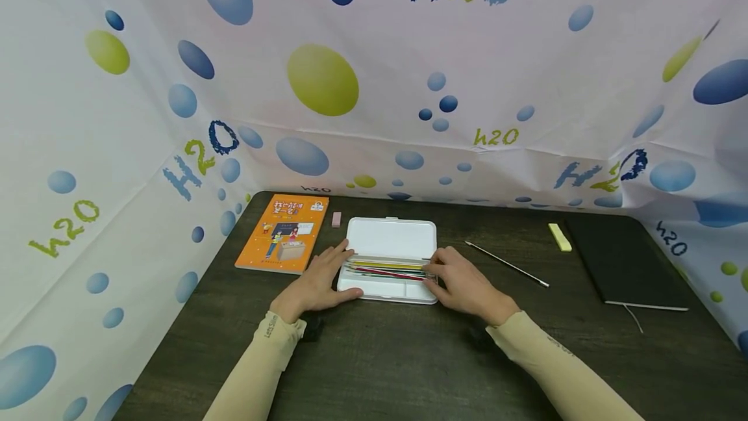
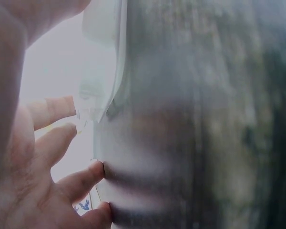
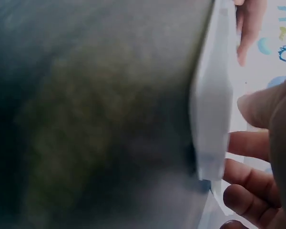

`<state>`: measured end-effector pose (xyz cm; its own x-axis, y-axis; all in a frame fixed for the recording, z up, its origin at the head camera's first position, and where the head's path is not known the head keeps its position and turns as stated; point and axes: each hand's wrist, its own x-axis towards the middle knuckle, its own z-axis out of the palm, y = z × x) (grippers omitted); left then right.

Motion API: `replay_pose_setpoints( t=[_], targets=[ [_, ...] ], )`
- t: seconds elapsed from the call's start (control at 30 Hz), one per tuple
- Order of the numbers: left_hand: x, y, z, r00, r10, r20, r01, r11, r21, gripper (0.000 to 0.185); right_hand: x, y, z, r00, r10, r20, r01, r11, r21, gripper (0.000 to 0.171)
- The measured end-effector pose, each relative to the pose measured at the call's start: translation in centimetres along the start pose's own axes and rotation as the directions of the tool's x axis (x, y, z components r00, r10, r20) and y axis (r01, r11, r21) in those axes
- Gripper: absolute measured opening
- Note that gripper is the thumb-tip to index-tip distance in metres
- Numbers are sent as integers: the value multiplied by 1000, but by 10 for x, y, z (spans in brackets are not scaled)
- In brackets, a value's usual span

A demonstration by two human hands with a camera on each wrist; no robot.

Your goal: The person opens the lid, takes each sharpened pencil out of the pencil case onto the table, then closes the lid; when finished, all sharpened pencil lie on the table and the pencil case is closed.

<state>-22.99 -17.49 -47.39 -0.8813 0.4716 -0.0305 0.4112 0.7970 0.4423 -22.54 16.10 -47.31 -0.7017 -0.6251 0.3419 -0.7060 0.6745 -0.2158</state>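
Observation:
A white pencil case (image 1: 391,237) lies on the table with its lid folded back, seen in the head view. Several pencils (image 1: 386,269), among them yellow and red ones, lie lengthwise in its tray. My left hand (image 1: 318,281) rests against the case's left side, fingers spread and thumb along the front edge. In the left wrist view, its fingers (image 2: 81,183) look nearly straight. At the right end of the case is my right hand (image 1: 464,284), its fingertips beside the pencil ends. The right wrist view shows its thumb (image 3: 260,107) apart from the fingers at the case's end.
An orange book (image 1: 283,232) lies to the left, with a pink eraser (image 1: 336,219) beside it. Right of the case lie a thin silver-grey pencil (image 1: 508,264), a yellow strip-like object (image 1: 560,237) and a black notebook (image 1: 625,262). A printed curtain (image 1: 380,38) hangs behind the table.

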Motion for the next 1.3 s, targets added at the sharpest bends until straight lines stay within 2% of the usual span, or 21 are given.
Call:
replay_pose_setpoints(
  t=[0.17, 0.33, 0.5, 0.73, 0.87, 1.0, 1.3],
  targets=[
    [0, 0, 0, 1000, 0, 1, 0, 1000, -6, 94, -1, -1, 6, 997, -71, -4, 71, 997, -37, 20],
    [0, -1, 1, 1000, 5, 1, -5, 1000, 1, 95, 0, -2, 8, 996, -80, -27, 80, 997, -14, 13],
    [0, -2, 1, 1000, 23, -5, -23, 1000, -5, 94, 2, -4, 7, 998, -56, -20, 57, 998, 18, 11],
    [0, -3, 1, 1000, 1, 7, -2, 1000, 8, 95, 6, -6, 7, 1000, 11, 3, -11, 998, 65, 8],
    [0, -3, 1, 1000, 16, -6, -16, 1000, 2, 95, 9, -8, 7, 999, 38, 29, -40, 997, 71, 9],
    [0, -3, 1, 999, 37, -17, -37, 999, -6, 94, 11, -9, 6, 998, 43, 45, -47, 995, 85, 9],
    [0, -2, 0, 1000, 27, -6, -27, 1000, 1, 95, 15, -7, 3, 994, 62, 89, -74, 987, 144, 8]
  ],
)
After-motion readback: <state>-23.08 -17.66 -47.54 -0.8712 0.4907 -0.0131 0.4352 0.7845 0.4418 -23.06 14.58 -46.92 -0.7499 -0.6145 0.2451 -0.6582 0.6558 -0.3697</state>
